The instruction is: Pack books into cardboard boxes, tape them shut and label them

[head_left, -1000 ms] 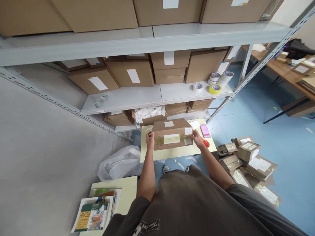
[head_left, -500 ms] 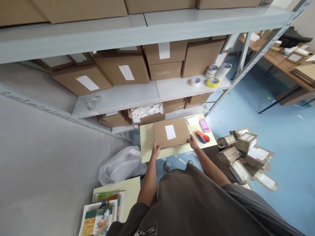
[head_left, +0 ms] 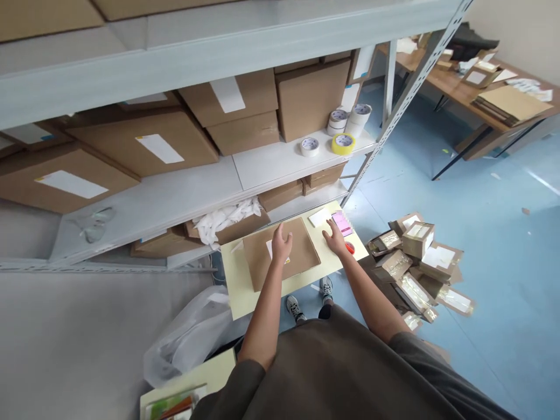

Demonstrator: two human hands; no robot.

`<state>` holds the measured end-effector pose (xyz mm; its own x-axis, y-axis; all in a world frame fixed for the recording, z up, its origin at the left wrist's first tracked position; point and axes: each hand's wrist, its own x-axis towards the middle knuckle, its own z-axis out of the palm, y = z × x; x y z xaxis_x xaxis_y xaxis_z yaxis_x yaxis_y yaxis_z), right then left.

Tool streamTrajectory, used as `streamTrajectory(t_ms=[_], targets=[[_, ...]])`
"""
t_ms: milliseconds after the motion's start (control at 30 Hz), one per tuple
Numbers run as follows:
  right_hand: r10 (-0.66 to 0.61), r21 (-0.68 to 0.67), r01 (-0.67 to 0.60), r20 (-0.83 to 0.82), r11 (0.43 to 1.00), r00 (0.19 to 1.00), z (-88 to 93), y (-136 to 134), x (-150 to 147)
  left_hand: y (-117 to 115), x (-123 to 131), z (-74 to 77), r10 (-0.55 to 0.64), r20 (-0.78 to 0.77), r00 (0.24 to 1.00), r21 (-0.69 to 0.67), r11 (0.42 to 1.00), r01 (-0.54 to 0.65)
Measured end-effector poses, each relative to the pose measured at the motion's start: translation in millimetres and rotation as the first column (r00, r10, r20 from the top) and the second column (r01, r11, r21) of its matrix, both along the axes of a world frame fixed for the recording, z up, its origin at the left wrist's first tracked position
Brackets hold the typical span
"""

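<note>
A closed cardboard box (head_left: 301, 248) with a white label lies on the pale yellow table (head_left: 234, 280). My left hand (head_left: 281, 245) is over the box, fingers apart, holding nothing and covering part of the label. To the right of the box, my right hand (head_left: 335, 238) is spread and empty over the table. Near its fingers are a white pad (head_left: 319, 217) and a phone with a pink screen (head_left: 342, 224). The red tape dispenser (head_left: 349, 248) is mostly hidden behind my right hand.
Metal shelving (head_left: 188, 189) ahead carries cardboard boxes, tape rolls (head_left: 310, 147) and safety glasses (head_left: 96, 224). Small taped boxes (head_left: 415, 268) are heaped on the floor at right. A plastic bag (head_left: 192, 338) lies at left. A wooden desk (head_left: 490, 105) stands at the back right.
Both hands have let go of the box; the left is now over it, the right beside it near the phone. The view has turned to the right.
</note>
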<state>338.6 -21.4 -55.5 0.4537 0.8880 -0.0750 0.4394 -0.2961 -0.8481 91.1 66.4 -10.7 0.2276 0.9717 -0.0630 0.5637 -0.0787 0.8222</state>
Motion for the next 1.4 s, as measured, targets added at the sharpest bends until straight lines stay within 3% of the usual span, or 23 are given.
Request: streamTrajectory(t_ms=[167, 367, 567, 733, 1000, 1133, 1233, 1400], targets=[[0.050, -0.111, -0.043, 0.066, 0.993, 0.997, -23.4, 36.7, 45.9, 33.3, 84.3, -23.6, -0.069, 0.017, 0.997, -0.051, 0.996, 0.070], [0.178, -0.349, -0.137, 0.088, 0.927, 0.980, -76.8, 76.9, 77.9, 64.9, 159.8, -77.0, -0.047, 0.026, 0.999, -0.229, 0.972, 0.051], [0.373, -0.525, -0.259, 0.123, 0.811, 0.920, -122.3, 100.2, 84.3, 78.1, 200.0, -131.1, 0.006, -0.129, 0.992, -0.436, 0.898, -0.062], [0.482, -0.574, -0.317, 0.157, 0.755, 0.862, -137.2, 97.7, 80.5, 82.0, 214.9, -158.3, 0.094, -0.233, 0.968, -0.464, 0.864, -0.195], [0.528, -0.598, -0.341, 0.166, 0.725, 0.833, -138.1, 94.1, 72.0, 84.6, 217.0, -172.4, 0.322, -0.314, 0.893, -0.309, 0.855, -0.417], [0.515, -0.561, -0.352, 0.160, 0.749, 0.842, -139.8, 93.2, 74.9, 88.9, 214.1, -171.3, 0.325, -0.302, 0.896, -0.343, 0.840, -0.420], [0.494, -0.507, -0.366, 0.140, 0.780, 0.858, -144.7, 90.6, 79.2, 88.6, 214.8, -165.9, 0.305, -0.316, 0.898, -0.319, 0.858, -0.403], [0.377, -0.297, -0.322, 0.150, 0.899, 0.914, -151.5, 89.2, 87.0, 82.7, 217.1, -147.2, 0.258, -0.377, 0.889, -0.224, 0.906, -0.358]])
